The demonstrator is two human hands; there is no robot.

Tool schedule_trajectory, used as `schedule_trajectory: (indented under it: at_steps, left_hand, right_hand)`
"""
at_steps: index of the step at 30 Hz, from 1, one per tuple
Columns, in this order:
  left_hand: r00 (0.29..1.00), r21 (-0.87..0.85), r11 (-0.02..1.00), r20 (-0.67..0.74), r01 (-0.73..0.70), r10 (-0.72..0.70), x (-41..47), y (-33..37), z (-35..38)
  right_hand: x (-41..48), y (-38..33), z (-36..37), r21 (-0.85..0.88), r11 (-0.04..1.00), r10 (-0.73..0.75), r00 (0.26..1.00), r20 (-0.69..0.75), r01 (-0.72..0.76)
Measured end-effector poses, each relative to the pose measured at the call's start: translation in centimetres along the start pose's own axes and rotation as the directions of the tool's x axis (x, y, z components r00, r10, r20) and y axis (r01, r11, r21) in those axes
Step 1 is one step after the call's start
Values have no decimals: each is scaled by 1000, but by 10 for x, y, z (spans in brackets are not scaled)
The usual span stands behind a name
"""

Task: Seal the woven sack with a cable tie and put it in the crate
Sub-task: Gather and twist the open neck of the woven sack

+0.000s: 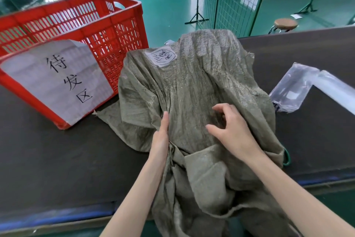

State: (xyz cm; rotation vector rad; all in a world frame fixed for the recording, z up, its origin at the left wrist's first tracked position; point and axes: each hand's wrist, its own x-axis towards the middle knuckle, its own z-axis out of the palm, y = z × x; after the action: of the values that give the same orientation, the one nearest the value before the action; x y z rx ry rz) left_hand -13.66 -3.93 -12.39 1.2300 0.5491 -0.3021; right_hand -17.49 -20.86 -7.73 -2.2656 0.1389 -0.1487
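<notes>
A grey-green woven sack (192, 87) lies on the dark table (57, 160), with its open mouth end hanging over the near edge toward me. A white handwritten label is stuck near its far end. My left hand (161, 136) lies with straight fingers against a fold on the sack's left side. My right hand (230, 127) hovers over the middle of the sack, fingers loosely curled and holding nothing. A green cable tie (286, 157) peeks out from under the sack's right edge. The red plastic crate (119, 31) stands at the left, beside the sack.
A white paper sign with black characters hangs on the crate's front. A clear plastic bag (295, 87) lies on the table at the right. Beyond the table are a green floor, a wire-mesh fence (230, 0) and a round stool (285, 23).
</notes>
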Motion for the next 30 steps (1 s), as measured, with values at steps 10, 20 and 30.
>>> schedule_trajectory:
  at_steps: [10,20,30]
  left_hand:
    - [993,-21,994,51,106,-105,0,-8,3]
    - [938,-134,977,327,165,-113,-2,6,12]
    - [999,53,998,39,-22,20,19,-1,22]
  right_hand:
    - [-7,8,35,406,888,67,934,350,-216]
    - [-30,-24,43,166,977,-174,945,277,132]
    - [-29,-31,15,151,984,-128,959,255,91]
